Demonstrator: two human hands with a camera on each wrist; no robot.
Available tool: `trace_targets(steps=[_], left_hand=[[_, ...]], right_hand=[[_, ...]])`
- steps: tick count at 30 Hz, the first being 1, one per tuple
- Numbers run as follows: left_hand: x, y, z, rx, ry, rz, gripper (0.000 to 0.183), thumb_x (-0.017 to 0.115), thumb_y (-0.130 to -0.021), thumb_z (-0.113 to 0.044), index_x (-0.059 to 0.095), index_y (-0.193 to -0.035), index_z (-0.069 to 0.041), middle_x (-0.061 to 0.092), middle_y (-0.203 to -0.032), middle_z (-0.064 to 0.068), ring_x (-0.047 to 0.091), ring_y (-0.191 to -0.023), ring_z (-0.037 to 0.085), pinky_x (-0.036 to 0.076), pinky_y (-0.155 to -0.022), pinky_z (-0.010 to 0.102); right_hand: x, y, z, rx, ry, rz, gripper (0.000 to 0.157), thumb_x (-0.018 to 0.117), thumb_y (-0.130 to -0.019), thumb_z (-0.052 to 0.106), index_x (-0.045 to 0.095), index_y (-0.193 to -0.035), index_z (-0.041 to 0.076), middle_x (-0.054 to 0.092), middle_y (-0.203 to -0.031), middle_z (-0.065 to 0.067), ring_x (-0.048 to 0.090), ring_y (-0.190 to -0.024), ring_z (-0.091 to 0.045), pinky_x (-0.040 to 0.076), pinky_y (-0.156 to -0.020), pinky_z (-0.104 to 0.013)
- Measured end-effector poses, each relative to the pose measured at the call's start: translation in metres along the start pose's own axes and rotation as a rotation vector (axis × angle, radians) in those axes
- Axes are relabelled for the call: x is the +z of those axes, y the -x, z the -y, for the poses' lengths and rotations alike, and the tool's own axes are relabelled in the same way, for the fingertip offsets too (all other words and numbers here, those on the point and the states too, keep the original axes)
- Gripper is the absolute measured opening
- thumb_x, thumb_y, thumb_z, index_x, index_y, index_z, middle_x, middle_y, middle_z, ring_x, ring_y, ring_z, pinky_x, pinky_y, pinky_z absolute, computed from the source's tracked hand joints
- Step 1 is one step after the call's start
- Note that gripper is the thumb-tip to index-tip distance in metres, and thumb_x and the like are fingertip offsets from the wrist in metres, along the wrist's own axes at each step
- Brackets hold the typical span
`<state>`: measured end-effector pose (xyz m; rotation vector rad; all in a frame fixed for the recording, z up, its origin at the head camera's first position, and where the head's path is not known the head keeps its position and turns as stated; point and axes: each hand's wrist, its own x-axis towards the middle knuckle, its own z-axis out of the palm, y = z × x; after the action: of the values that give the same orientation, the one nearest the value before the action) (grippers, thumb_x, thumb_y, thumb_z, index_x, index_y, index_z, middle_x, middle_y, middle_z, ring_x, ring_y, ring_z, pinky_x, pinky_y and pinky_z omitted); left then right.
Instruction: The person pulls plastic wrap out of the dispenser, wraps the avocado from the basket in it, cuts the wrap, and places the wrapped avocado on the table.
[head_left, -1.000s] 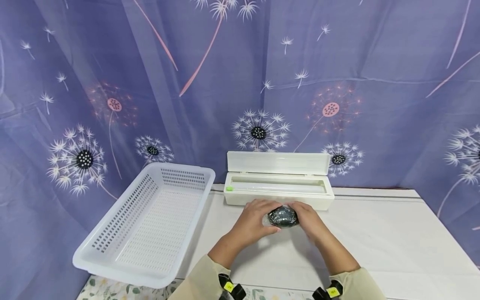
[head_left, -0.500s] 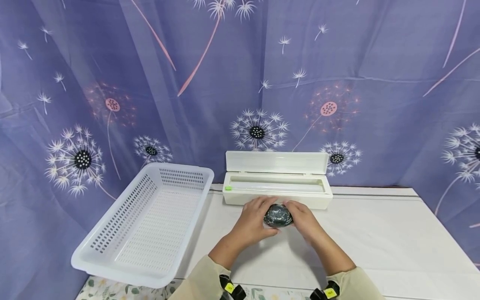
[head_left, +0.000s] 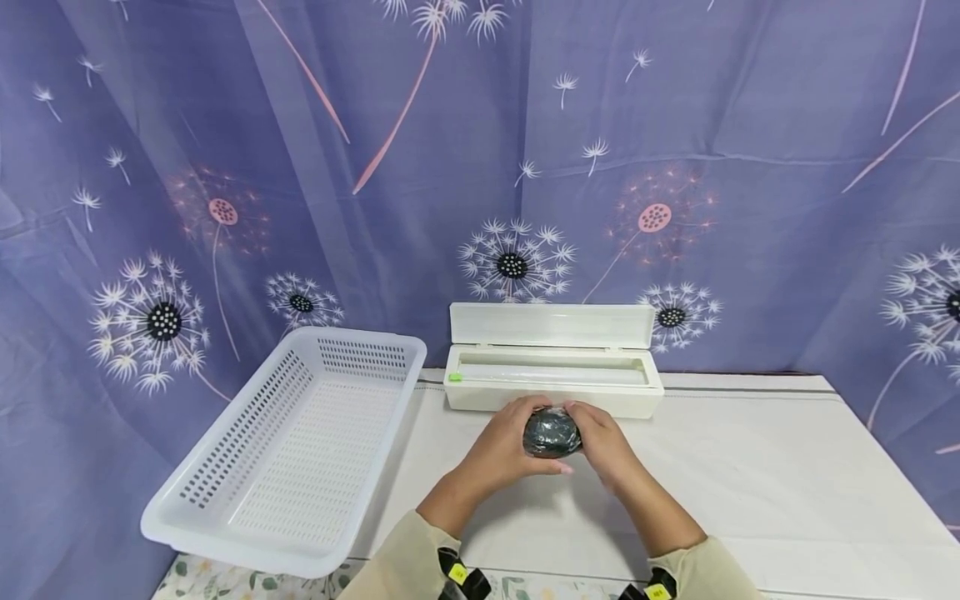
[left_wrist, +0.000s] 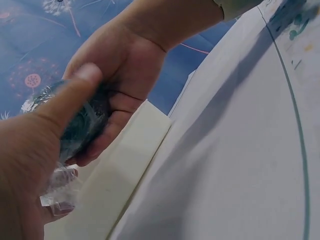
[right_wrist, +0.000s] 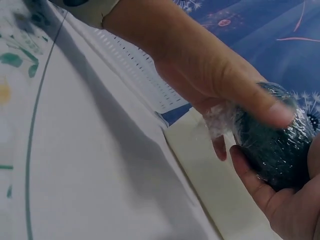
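Both hands hold a dark green, rounded thing wrapped in cling film [head_left: 552, 433] just in front of a long white cling film box [head_left: 622, 406]. My left hand [head_left: 501, 443] grips its left side, thumb underneath in the head view. On the other side my right hand [head_left: 606, 446] curls its fingers round it. In the right wrist view the wrapped thing [right_wrist: 275, 142] looks glossy, and loose film [right_wrist: 219, 120] bunches at one end near the left palm. The left wrist view shows crumpled film [left_wrist: 62, 190] by the left fingers.
The box's lid [head_left: 553, 324] stands up at the back, and a white film roll [head_left: 551, 374] lies inside. To the left is a white slotted plastic basket [head_left: 378, 467]. A white cloth [head_left: 750, 475] covers the table; a purple dandelion-print curtain [head_left: 420, 250] hangs behind.
The wrapped thing and the right hand have shifted slightly left, and the thing has turned a little between the hands. The box and basket stay put; the head view has drifted slightly.
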<state>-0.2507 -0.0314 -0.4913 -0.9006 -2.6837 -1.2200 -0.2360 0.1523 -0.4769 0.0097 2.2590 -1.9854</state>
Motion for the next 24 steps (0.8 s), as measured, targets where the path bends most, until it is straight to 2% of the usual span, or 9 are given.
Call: trace_targets(steps=[2,5,8,11,14,17,20,24], left_hand=[[0.0,0.0,0.0,-0.034,0.113,-0.001,0.08,0.082,-0.08,-0.049,0.048,-0.145,-0.016,0.056,-0.143,-0.002,0.056,-0.129,0.016,0.046,-0.11,0.039],[0.001,0.001,-0.002,-0.082,0.29,-0.022,0.057,0.062,-0.098,-0.046,0.047,-0.145,-0.016,0.055,-0.145,0.001,0.053,-0.134,0.018,0.042,-0.114,0.042],[0.003,0.0,-0.005,-0.119,0.477,-0.058,0.045,0.042,-0.108,-0.04,0.052,-0.143,-0.014,0.056,-0.146,0.003,0.049,-0.14,0.021,0.037,-0.119,0.042],[0.003,-0.002,-0.008,-0.139,0.622,-0.103,0.044,0.035,-0.11,-0.036,0.057,-0.139,-0.011,0.058,-0.144,0.008,0.049,-0.14,0.025,0.035,-0.119,0.037],[0.004,-0.003,-0.009,-0.153,0.727,-0.134,0.046,0.031,-0.11,-0.032,0.06,-0.135,-0.006,0.061,-0.14,0.012,0.051,-0.137,0.028,0.036,-0.116,0.028],[0.006,-0.004,-0.009,-0.194,0.835,-0.151,0.048,0.028,-0.11,-0.029,0.062,-0.134,-0.003,0.062,-0.139,0.013,0.052,-0.137,0.026,0.038,-0.114,0.024],[0.009,-0.004,-0.008,-0.258,0.97,-0.17,0.049,0.03,-0.109,-0.026,0.064,-0.13,0.002,0.061,-0.143,0.011,0.05,-0.14,0.023,0.036,-0.118,0.027],[0.011,-0.003,-0.007,-0.319,1.114,-0.173,0.047,0.035,-0.107,-0.024,0.065,-0.125,0.008,0.057,-0.148,0.008,0.045,-0.145,0.022,0.031,-0.123,0.034]], right_hand=[[0.002,0.0,0.0,0.004,-0.021,-0.004,0.049,0.034,-0.108,0.024,0.056,-0.132,-0.012,0.065,-0.121,-0.023,0.065,-0.093,-0.01,0.057,-0.081,-0.022],[0.005,0.001,0.0,0.001,-0.053,-0.013,0.048,0.034,-0.108,0.023,0.057,-0.132,-0.012,0.065,-0.122,-0.023,0.066,-0.092,-0.01,0.057,-0.081,-0.022],[0.009,0.001,0.0,-0.019,-0.059,-0.033,0.046,0.035,-0.108,0.022,0.06,-0.13,-0.009,0.065,-0.125,-0.023,0.066,-0.096,-0.01,0.057,-0.084,-0.023],[0.012,0.003,0.001,-0.055,-0.007,-0.07,0.044,0.036,-0.108,0.023,0.065,-0.127,-0.004,0.067,-0.126,-0.019,0.064,-0.102,-0.009,0.053,-0.089,-0.023],[0.015,0.005,0.001,-0.081,0.038,-0.099,0.043,0.037,-0.108,0.023,0.068,-0.125,0.0,0.069,-0.125,-0.017,0.063,-0.108,-0.013,0.05,-0.094,-0.027],[0.019,0.006,0.0,-0.094,0.056,-0.11,0.043,0.036,-0.108,0.024,0.069,-0.124,0.001,0.07,-0.125,-0.016,0.063,-0.114,-0.02,0.048,-0.101,-0.035],[0.023,0.009,-0.001,-0.105,0.064,-0.11,0.044,0.036,-0.108,0.025,0.067,-0.128,0.001,0.067,-0.131,-0.018,0.059,-0.126,-0.03,0.042,-0.112,-0.046],[0.026,0.011,-0.003,-0.117,0.052,-0.092,0.046,0.035,-0.109,0.026,0.061,-0.135,-0.001,0.063,-0.138,-0.02,0.053,-0.135,-0.036,0.035,-0.117,-0.056]])
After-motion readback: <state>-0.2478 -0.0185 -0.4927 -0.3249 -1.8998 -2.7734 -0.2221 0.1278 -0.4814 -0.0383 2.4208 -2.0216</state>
